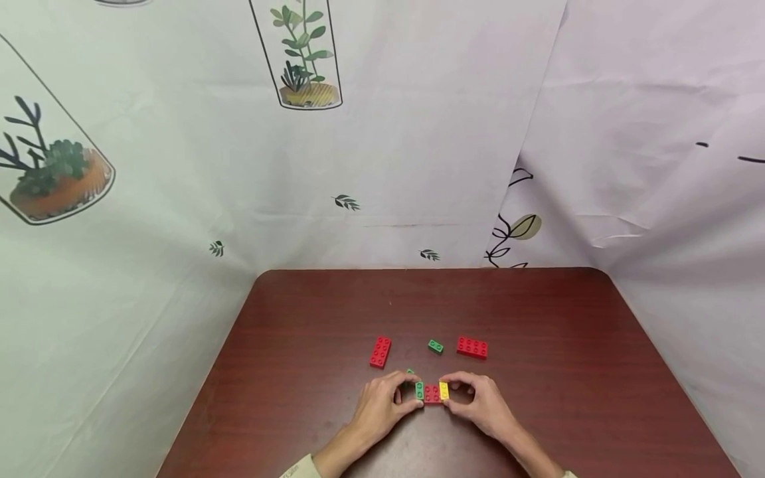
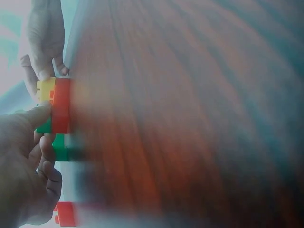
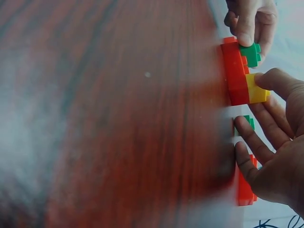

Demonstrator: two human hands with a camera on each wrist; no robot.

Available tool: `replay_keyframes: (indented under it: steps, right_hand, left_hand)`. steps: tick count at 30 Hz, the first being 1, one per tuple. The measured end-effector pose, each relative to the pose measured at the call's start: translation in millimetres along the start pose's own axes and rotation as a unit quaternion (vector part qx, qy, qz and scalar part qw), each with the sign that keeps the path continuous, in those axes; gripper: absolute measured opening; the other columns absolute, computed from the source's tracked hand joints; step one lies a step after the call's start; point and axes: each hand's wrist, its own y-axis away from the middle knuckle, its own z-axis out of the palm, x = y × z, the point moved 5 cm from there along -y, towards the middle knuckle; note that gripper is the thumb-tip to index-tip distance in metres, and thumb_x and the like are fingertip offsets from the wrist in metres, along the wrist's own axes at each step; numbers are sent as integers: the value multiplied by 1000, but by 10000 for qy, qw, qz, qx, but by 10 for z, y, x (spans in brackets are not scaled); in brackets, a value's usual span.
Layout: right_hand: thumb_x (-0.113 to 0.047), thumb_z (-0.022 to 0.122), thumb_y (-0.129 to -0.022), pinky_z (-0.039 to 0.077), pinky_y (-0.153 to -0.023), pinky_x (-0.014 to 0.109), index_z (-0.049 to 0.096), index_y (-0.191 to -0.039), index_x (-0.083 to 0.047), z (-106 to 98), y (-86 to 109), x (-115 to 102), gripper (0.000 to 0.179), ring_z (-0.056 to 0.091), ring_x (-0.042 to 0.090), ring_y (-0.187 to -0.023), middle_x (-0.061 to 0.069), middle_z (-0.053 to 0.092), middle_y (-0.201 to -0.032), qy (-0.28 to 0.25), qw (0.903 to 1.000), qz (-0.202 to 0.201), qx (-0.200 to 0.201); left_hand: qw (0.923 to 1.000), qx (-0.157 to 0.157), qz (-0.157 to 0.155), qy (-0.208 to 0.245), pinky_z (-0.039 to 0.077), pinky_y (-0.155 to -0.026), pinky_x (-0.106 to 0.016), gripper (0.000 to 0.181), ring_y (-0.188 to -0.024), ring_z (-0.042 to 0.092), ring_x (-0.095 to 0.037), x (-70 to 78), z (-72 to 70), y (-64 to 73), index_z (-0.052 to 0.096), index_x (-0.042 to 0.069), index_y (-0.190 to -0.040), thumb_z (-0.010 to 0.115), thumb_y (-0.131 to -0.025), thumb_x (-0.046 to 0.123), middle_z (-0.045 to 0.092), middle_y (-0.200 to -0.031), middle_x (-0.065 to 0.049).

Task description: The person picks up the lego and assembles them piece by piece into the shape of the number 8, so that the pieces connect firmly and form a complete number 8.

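Base brick (image 1: 431,394): red, flat on the tabletop (image 1: 323,312) between the 2 hands, with 4 bare studs showing; a harder push from 1 side could skid it, as nothing else seems to anchor it.
Left hand (image 1: 380,403): thumb and finger pinch the green end brick (image 1: 420,390) at the base brick's left end; an uneven press could tip that brick off its studs.
Right hand (image 1: 485,406): thumb and finger pinch the yellow brick (image 1: 444,391) at the right end; a twist while lifting could pry it loose or drag the base brick along.
Stud fit: whether either end brick is pressed fully home, I cannot tell; if 1 is only perched, letting go too soon could leave it crooked.
Half-hidden green brick (image 1: 410,372): just behind the left fingers, easily knocked away if that hand moves outward or back.
Back bricks: the left red brick (image 1: 380,352), small green brick (image 1: 435,346) and right red brick (image 1: 472,347) lie apart beyond the hands; a careless reach might scatter them.
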Motion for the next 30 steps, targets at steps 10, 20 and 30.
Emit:
replay_keyframes:
  steps: [10, 20, 30]
  right_hand:
    - [-7, 92, -81, 49, -73, 28, 80, -111, -15, -8, -5, 8, 34, 67, 12, -87, -10, 74, -96, 65, 10000, -14, 15]
    - [-7, 93, -79, 49, -73, 29, 80, -110, -16, 7, 5, 18, 35, 66, 12, -86, -11, 73, -95, 102, 9999, -70, 29]
    - [-9, 95, -76, 50, -75, 30, 80, -108, -17, 26, 4, 53, 36, 64, 12, -85, -5, 71, -93, 187, 9998, 28, 47]
  left_hand:
    - [9997, 114, 182, -143, 35, -54, -16, 34, -62, 45, 10, 20, -19, -7, 78, 26, -113, 92, -84, 35, 62, -75, 10]
    - [9999, -120, -50, 34, 38, -55, -17, 37, -63, 49, 8, -4, -39, 8, 78, 25, -117, 91, -85, 36, 65, -80, 10]
    - [9994, 206, 15, 260, 41, -57, -17, 35, -64, 50, 7, -63, -159, 19, 79, 19, -116, 90, -86, 31, 76, -97, 6]
